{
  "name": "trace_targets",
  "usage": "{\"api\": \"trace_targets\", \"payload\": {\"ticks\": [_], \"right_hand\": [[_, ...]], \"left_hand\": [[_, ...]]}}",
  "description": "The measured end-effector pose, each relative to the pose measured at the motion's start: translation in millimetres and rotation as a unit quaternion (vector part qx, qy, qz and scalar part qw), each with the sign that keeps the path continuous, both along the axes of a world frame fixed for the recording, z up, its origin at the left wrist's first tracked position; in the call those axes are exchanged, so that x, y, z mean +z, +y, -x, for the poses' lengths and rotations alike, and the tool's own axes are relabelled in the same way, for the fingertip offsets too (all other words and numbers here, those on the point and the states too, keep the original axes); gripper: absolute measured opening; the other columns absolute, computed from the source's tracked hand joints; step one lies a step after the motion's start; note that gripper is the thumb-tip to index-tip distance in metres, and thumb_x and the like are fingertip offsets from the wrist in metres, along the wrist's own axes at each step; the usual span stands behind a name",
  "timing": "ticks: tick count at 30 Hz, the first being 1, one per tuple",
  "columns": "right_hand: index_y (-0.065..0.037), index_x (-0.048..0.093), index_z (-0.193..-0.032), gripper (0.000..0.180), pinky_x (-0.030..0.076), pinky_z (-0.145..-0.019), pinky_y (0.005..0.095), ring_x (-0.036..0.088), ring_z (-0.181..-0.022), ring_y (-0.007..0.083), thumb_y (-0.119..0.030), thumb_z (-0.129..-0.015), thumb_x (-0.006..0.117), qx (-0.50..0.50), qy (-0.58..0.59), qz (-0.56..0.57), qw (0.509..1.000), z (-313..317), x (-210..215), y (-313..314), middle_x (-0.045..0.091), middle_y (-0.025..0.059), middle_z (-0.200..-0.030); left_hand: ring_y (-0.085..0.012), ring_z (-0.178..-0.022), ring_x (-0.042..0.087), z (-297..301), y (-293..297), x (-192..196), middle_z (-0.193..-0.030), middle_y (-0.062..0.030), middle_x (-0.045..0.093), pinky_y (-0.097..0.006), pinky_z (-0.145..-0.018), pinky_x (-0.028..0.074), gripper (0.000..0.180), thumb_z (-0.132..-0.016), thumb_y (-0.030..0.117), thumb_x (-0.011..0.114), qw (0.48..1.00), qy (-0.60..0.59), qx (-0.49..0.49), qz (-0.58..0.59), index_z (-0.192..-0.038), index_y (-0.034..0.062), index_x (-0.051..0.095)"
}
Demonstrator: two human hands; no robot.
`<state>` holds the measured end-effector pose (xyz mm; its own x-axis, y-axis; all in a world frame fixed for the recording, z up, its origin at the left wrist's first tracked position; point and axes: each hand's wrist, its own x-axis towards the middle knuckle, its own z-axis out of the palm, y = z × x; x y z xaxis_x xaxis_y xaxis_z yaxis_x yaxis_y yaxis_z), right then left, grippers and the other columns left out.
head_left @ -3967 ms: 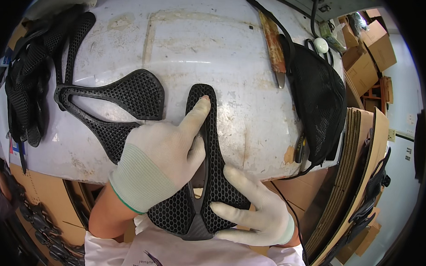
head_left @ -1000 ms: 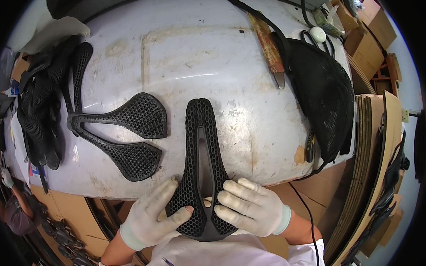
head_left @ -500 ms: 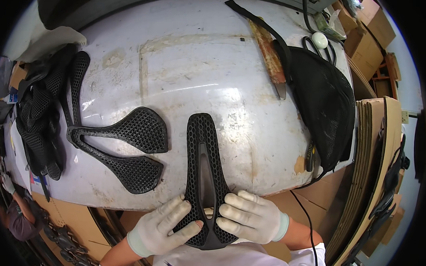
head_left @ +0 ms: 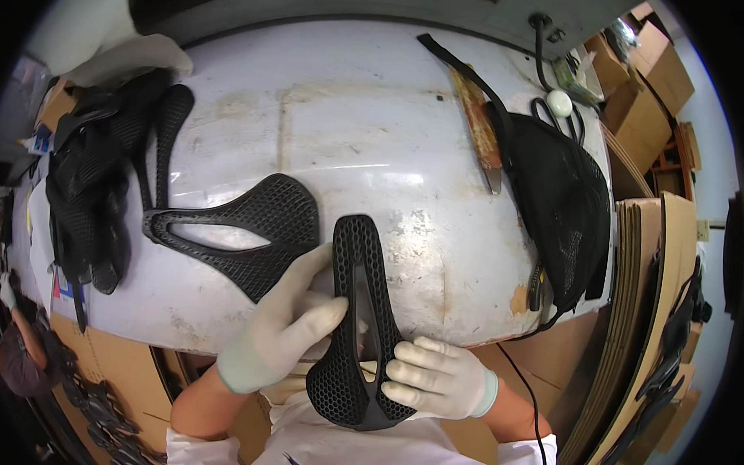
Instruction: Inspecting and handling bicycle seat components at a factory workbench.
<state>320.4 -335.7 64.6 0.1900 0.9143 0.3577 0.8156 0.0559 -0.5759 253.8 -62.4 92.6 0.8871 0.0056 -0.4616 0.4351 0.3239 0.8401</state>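
A long black honeycomb-lattice bicycle saddle pad with a central slot is held close to my body, narrow nose pointing away. My gloved left hand grips its left edge, thumb on the side and fingers passing behind it. On the right wing lie the fingers of my gloved right hand, its thumb hidden. Left of these, a second black saddle pad rests on the table with its wings toward me and to the right; my left hand covers part of its near wing.
More black lattice pads are heaped on the table's left. A black mesh bag and a rust-coloured scraper-like tool lie right. Stacked cardboard stands beside the table. A co-worker's arm shows far left.
My left hand has moved forward from the held pad's left wing to its edge near the nose. The other pad's wings, apart earlier, now meet. The view has shifted slightly.
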Motion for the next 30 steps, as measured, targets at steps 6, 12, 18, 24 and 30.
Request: {"api": "trace_targets", "payload": {"ticks": [6,12,18,24,30], "right_hand": [[-0.009,0.074,-0.12,0.031,0.053,-0.107,0.0405,0.065,-0.124,0.0285,-0.014,-0.091,0.063,0.024,-0.017,-0.007,1.0,13,-4,-2,0.069,0.0087,-0.125],[-0.009,0.074,-0.111,0.027,0.055,-0.098,0.0431,0.07,-0.111,0.0297,-0.023,-0.089,0.068,0.086,0.024,-0.051,0.995,15,12,-2,0.071,0.0094,-0.116],[0.002,0.065,-0.132,0.058,0.057,-0.096,0.0433,0.072,-0.11,0.0303,-0.043,-0.095,0.072,-0.061,0.457,0.031,0.887,14,33,29,0.073,0.0165,-0.118],[0.004,0.064,-0.126,0.052,0.059,-0.084,0.0347,0.076,-0.095,0.0235,-0.037,-0.096,0.074,-0.05,0.507,0.281,0.813,2,42,51,0.075,0.0192,-0.105],[0.002,0.061,-0.129,0.06,0.058,-0.078,0.0414,0.074,-0.087,0.0326,-0.04,-0.09,0.079,-0.04,0.461,0.18,0.868,25,45,52,0.072,0.0187,-0.102]], "left_hand": [[-0.0091,-0.07,0.064,14,-5,-10,-0.082,-0.0051,0.069,-0.027,-0.062,0.051,0.061,-0.095,0.026,0.074,0.986,-0.007,-0.022,-0.166,-0.142,-0.0054,0.052],[-0.0113,-0.081,0.069,52,-6,-1,-0.09,-0.0071,0.075,-0.025,-0.076,0.055,0.062,-0.09,0.028,0.078,0.99,-0.035,-0.02,-0.133,-0.141,-0.0015,0.057],[-0.008,-0.071,0.065,68,-21,25,-0.08,-0.0044,0.073,-0.025,-0.069,0.053,0.061,-0.092,0.027,0.078,0.996,0.04,-0.06,-0.059,-0.142,0.0006,0.058],[-0.0118,-0.062,0.068,68,-13,40,-0.078,-0.0046,0.076,-0.026,-0.062,0.054,0.052,-0.092,0.034,0.078,0.983,0.028,-0.14,-0.114,-0.131,0.0029,0.064],[-0.0158,-0.081,0.078,83,-4,39,-0.092,-0.009,0.08,-0.027,-0.072,0.06,0.055,-0.09,0.032,0.082,0.977,-0.015,-0.14,-0.16,-0.132,0.0024,0.064]]}}
